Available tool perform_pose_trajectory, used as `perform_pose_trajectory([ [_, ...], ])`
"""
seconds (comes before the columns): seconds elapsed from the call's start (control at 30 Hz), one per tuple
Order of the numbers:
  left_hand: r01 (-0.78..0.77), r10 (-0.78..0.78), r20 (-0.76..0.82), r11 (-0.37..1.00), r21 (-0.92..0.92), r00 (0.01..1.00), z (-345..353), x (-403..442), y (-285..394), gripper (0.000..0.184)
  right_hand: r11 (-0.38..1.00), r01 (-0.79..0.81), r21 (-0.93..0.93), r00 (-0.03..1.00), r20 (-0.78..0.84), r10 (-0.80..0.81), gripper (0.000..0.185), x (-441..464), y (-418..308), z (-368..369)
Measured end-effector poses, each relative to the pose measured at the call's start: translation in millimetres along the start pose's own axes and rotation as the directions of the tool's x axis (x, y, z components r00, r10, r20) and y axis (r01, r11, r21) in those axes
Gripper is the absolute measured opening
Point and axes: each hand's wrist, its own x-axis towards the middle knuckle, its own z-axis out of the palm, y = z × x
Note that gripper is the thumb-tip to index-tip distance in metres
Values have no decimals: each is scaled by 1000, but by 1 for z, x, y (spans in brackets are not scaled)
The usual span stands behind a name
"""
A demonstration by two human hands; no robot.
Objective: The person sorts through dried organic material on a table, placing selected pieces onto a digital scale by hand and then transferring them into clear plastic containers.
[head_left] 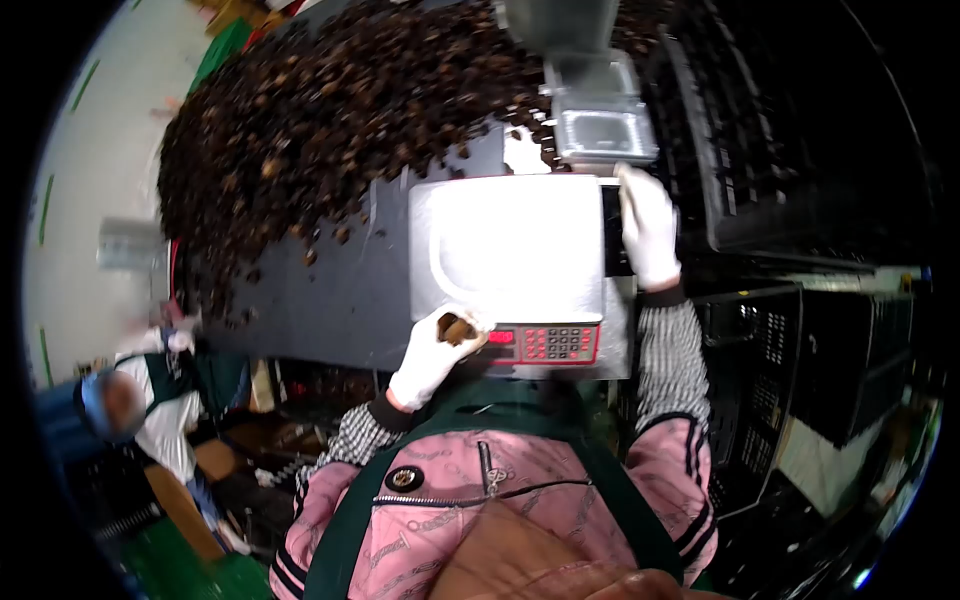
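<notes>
My left hand [440, 352], in a white glove, is closed around a brown piece that looks like a mushroom [457, 330]. It is at the near left corner of a scale, beside the red display and keypad [545, 344]. Glare washes out the scale's broad metal plate [520, 250]. To the right of the plate, my gloved right hand [650, 230] reaches forward, its fingertips at the near edge of a clear plastic container [602, 135]. Blur hides whether those fingers grip it.
A large heap of brown mushroom-like pieces [330, 120] covers the far left of the dark table [300, 310]. More clear containers [560, 22] stand behind. Black crates [765, 150] line the right side. Another person in a blue cap [90, 405] is at the lower left.
</notes>
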Motion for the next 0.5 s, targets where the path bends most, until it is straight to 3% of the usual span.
perform_pose_trajectory([
  [0.03,-9,8,-19,999,-31,1000,-3,-1,-5,23,996,80,-50,991,115,-74,36,18,30,23],
  [0.07,18,-18,-13,1000,-21,1000,-8,-4,-3,19,955,125,-270,973,220,-65,47,30,51,43],
  [0.13,47,-49,-41,997,-65,998,-17,-15,-2,15,884,205,-420,904,427,-7,41,39,92,69],
  [0.17,92,-103,-76,987,-134,992,-24,-21,-4,14,867,128,-481,788,581,206,40,52,78,66],
  [0.23,160,-200,-119,946,-280,972,-34,-28,-9,14,855,210,-474,825,555,105,33,47,106,80],
  [0.4,162,-258,-192,898,-408,947,-57,-39,-31,10,787,247,-565,842,528,115,14,59,98,73],
  [0.5,87,-223,-255,886,-455,941,-63,-39,-41,18,825,228,-516,884,465,46,21,69,97,58],
])
